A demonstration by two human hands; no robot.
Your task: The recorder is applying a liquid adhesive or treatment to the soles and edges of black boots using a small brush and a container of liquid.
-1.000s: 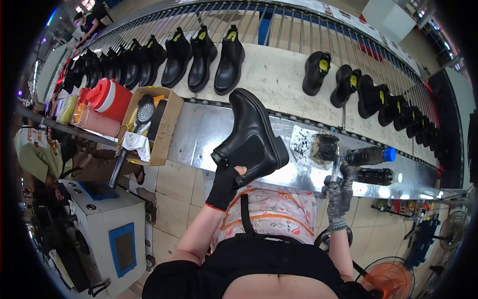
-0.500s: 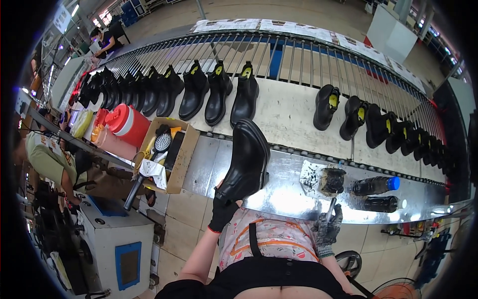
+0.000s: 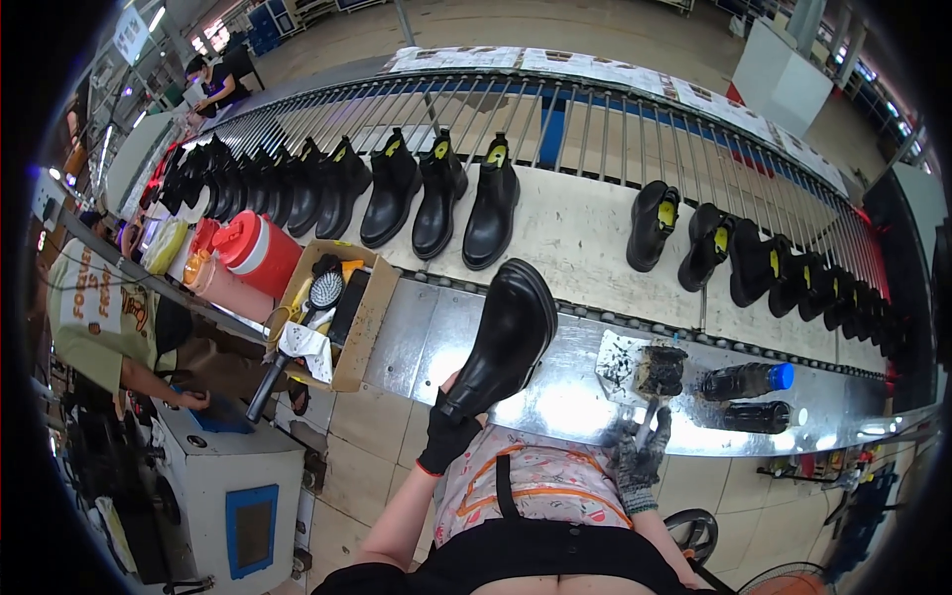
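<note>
A glossy black ankle boot (image 3: 501, 332) is tilted over the near edge of the metal ledge, its toe pointing away from me. My left hand (image 3: 452, 432), in a black glove, is closed around the boot's shaft. To the right, my right hand (image 3: 640, 451) wears a stained grey glove and grips a slim, pale, stick-like tool (image 3: 647, 420), whose tip I cannot make out. Just beyond that hand, a blackened sponge-like block (image 3: 660, 370) lies beside a black-smeared white sheet (image 3: 617, 367).
Black boots stand in rows at the left (image 3: 390, 198) and right (image 3: 654, 228) on the pale conveyor (image 3: 575, 223). Two dark bottles (image 3: 739, 380) lie on the ledge. A cardboard box (image 3: 362, 347) of tools and red jugs (image 3: 260, 253) sit left. Another person (image 3: 99, 317) works at far left.
The held boot has shifted slightly right and toward me, its toe leaning further right. My right hand has moved a little left with the tool.
</note>
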